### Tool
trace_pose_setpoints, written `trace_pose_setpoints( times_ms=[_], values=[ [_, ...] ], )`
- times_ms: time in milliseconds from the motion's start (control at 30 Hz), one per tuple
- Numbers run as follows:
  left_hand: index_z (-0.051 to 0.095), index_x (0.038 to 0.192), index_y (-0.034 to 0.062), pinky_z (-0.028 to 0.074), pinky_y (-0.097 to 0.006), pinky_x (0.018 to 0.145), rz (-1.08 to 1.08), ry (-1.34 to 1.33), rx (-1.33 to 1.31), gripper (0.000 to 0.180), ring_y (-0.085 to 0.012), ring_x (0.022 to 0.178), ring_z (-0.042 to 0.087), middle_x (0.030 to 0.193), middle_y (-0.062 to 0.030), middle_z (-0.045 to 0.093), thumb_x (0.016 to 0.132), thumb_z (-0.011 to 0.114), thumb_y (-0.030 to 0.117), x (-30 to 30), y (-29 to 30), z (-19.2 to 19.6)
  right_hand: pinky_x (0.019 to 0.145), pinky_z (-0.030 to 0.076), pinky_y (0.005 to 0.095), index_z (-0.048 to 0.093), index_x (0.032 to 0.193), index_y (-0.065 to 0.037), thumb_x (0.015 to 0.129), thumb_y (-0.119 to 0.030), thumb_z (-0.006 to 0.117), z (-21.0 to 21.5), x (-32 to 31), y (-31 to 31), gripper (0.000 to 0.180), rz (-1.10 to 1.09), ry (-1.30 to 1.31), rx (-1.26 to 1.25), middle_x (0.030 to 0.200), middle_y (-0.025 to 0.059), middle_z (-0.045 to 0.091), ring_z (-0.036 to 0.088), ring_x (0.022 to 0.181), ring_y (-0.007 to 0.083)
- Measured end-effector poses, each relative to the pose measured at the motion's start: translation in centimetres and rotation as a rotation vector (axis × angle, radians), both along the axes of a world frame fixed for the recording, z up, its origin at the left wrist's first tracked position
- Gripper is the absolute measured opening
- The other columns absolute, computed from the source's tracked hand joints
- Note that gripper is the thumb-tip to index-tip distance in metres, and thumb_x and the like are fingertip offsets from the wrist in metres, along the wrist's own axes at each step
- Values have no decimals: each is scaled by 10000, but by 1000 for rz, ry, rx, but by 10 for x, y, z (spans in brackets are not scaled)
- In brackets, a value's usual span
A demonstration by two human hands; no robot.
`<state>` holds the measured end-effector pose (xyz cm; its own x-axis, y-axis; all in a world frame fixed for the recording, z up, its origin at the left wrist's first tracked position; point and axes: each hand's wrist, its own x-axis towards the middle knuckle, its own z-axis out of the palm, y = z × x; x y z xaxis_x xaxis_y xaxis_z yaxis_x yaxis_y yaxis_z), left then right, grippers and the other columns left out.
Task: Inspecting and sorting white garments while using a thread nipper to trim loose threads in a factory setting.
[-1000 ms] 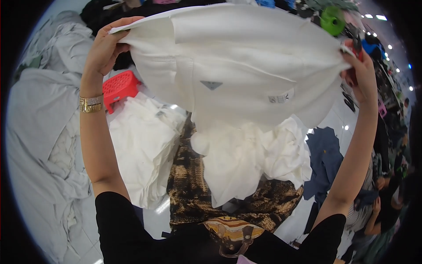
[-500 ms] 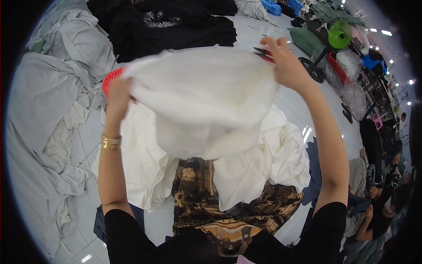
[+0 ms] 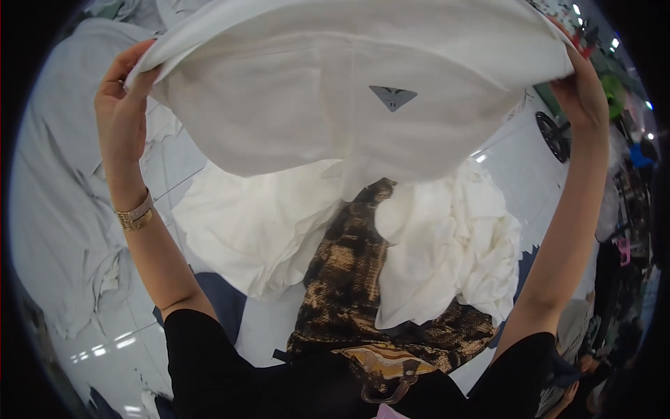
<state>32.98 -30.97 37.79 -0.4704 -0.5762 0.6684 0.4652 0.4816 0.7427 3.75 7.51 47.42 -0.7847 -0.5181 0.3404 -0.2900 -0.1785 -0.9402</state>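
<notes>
A white cloth garment point(image 3: 272, 105) is stretched wide in front of me, held up by its two sides. My left hand point(image 3: 125, 98) pinches its left edge between thumb and fingers. At the opposite edge my right hand point(image 3: 585, 91) is closed on the cloth, its fingertips partly hidden. A small grey triangular patch point(image 3: 393, 95) shows on the garment, right of a vertical seam. Below it lie a white cloth pile point(image 3: 255, 223) on the left and a crumpled white cloth pile point(image 3: 453, 244) over my patterned trousers point(image 3: 342, 272).
Heaped light grey fabric point(image 3: 63, 181) covers the tiled floor on the left. A black wheel-like base point(image 3: 553, 136) and a green round object point(image 3: 613, 94) stand at the right. Another person's arm point(image 3: 567, 399) shows at the lower right.
Both hands have moved apart and the garment is spread wider and higher, showing its patch. The black-bladed snips seen in my right hand are no longer plainly visible. The red basket is now hidden.
</notes>
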Motion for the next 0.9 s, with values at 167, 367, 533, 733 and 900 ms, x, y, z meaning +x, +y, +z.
trace_pose_setpoints(
  times_ms=[167,367,533,733,900],
  values=[
    [645,977,49,411,-187,715,211,-421,54,206,-69,792,522,893,-9,610,774,614,56,26,-95,-27,400,304,239,549,711,-44,703,-10,619,-61,-41,-153,79,-48,149,433,575,12,492,416,441,97],
    [641,993,41,471,-195,687,937,-4,-514,229,-108,776,593,917,-56,649,765,629,28,100,-125,17,477,409,275,586,647,-25,654,-104,697,-47,0,-246,137,-352,505,-54,602,44,567,501,513,112],
    [561,983,-48,466,-346,851,1059,-225,-834,205,-240,929,565,974,-126,581,778,545,-38,171,-57,-56,648,521,330,644,821,-50,663,-140,694,-175,12,-274,189,-12,224,97,759,105,634,623,695,212],
    [548,879,-21,429,-373,749,696,-838,-569,173,-318,823,539,860,-163,563,731,556,68,219,54,-258,684,468,393,605,737,-53,586,-180,676,-411,81,-251,211,-79,12,506,755,151,612,594,740,301],
    [582,912,-5,466,-382,689,-197,-1819,80,262,-319,707,581,833,-183,613,736,657,174,264,33,-333,663,471,371,566,857,-23,609,-176,694,-444,151,-194,318,-143,-173,381,765,173,594,592,735,306]
  ],
)
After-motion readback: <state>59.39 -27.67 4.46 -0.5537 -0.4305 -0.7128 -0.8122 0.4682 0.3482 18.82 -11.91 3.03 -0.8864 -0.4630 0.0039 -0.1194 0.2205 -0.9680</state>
